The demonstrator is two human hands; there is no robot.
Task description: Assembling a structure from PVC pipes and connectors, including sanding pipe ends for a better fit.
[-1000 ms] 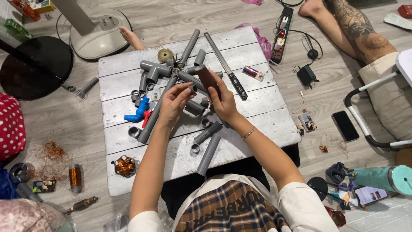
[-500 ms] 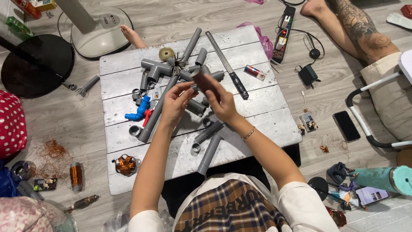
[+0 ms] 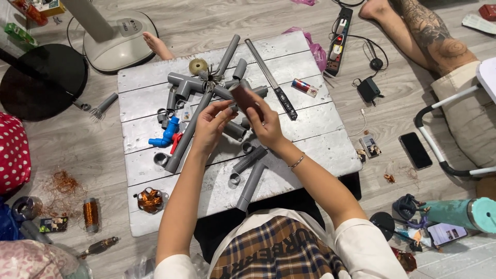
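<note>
Both my hands are raised over the middle of a white plank table (image 3: 320, 139). My right hand (image 3: 266, 121) grips a small dark reddish-brown piece (image 3: 242, 97), and the fingertips of my left hand (image 3: 211, 126) pinch its lower edge. Under the hands lies a heap of grey plastic pipes and fittings. A long grey pipe (image 3: 183, 144) runs diagonally beneath my left hand. Two short pipe pieces (image 3: 250, 183) lie nearer to me. A blue elbow fitting (image 3: 166, 134) rests left of the long pipe.
A long hand saw (image 3: 271, 80) and a small red-and-blue cylinder (image 3: 305, 87) lie on the table's far right. A copper wire bundle (image 3: 151, 200) sits near left. On the floor: a fan base (image 3: 121, 41), power strip (image 3: 341, 33), phone (image 3: 416, 150), another person's leg (image 3: 429, 36).
My left fingers have closed in on the brown piece, which my right hand has shifted slightly toward me. The pipes on the table have not moved.
</note>
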